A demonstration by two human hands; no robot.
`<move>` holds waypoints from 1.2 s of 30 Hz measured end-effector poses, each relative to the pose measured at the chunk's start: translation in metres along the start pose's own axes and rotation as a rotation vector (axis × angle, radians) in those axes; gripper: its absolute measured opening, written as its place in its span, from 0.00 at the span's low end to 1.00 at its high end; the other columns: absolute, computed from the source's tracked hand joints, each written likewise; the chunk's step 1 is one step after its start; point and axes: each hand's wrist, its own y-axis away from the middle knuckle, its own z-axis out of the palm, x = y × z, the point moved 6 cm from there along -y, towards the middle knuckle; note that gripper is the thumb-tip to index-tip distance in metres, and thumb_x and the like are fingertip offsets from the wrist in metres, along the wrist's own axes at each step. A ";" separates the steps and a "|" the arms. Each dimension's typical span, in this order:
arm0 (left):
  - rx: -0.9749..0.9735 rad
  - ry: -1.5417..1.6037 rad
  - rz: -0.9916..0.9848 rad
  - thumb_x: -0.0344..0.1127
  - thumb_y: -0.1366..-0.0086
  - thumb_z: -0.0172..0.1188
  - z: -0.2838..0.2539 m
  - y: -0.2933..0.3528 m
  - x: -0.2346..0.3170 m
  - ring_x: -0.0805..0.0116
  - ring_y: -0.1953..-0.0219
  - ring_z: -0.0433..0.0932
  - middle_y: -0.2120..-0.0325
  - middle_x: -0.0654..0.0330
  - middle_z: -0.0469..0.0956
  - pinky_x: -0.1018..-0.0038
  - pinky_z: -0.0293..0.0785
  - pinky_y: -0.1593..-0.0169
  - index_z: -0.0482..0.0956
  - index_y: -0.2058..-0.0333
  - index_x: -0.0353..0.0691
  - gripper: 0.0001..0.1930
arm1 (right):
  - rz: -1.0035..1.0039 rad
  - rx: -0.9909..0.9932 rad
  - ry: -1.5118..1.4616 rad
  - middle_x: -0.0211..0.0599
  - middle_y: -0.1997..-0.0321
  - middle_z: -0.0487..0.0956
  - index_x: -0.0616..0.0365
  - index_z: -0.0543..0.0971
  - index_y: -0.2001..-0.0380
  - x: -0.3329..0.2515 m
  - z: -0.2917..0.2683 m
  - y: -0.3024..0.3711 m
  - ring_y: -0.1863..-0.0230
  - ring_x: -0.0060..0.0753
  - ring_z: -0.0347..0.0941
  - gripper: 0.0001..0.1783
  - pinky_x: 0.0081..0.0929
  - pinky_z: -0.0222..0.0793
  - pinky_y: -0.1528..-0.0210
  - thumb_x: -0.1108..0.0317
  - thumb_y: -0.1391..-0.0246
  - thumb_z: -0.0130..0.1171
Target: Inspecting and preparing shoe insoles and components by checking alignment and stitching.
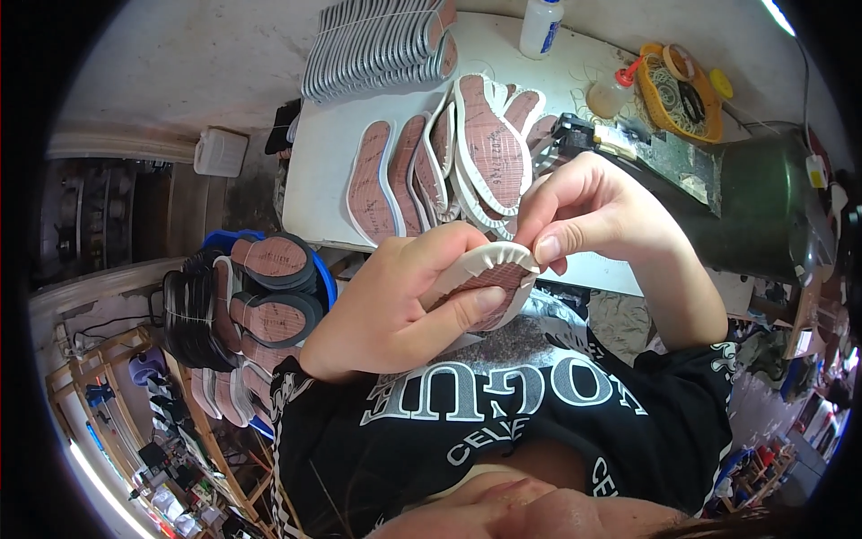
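Observation:
My left hand [409, 301] grips a shoe insole [492, 278] with a reddish-brown board face and a white wrapped rim, the thumb pressed across its face. My right hand [593, 211] pinches the white rim at the insole's upper edge with thumb and forefinger. Both hands hold it just in front of my chest, above my black printed shirt [503, 422].
A white table [332, 153] carries a fan of finished white-edged insoles [458, 157], a stack of grey ones [382, 45], a white glue bottle [541, 27], a small squeeze bottle [611, 94] and an orange basket [682, 90]. More soles lie in a blue bin [269, 296] at left. A dark green machine [763, 207] stands right.

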 end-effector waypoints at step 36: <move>0.286 0.012 0.107 0.36 0.39 0.60 -0.012 -0.005 -0.021 0.78 0.81 0.74 0.83 0.61 0.76 0.80 0.66 0.77 0.77 0.69 0.35 0.09 | -0.326 0.270 0.659 0.37 0.79 0.76 0.66 0.77 0.76 -0.027 0.024 0.009 0.77 0.25 0.72 0.05 0.22 0.67 0.75 0.75 0.55 0.62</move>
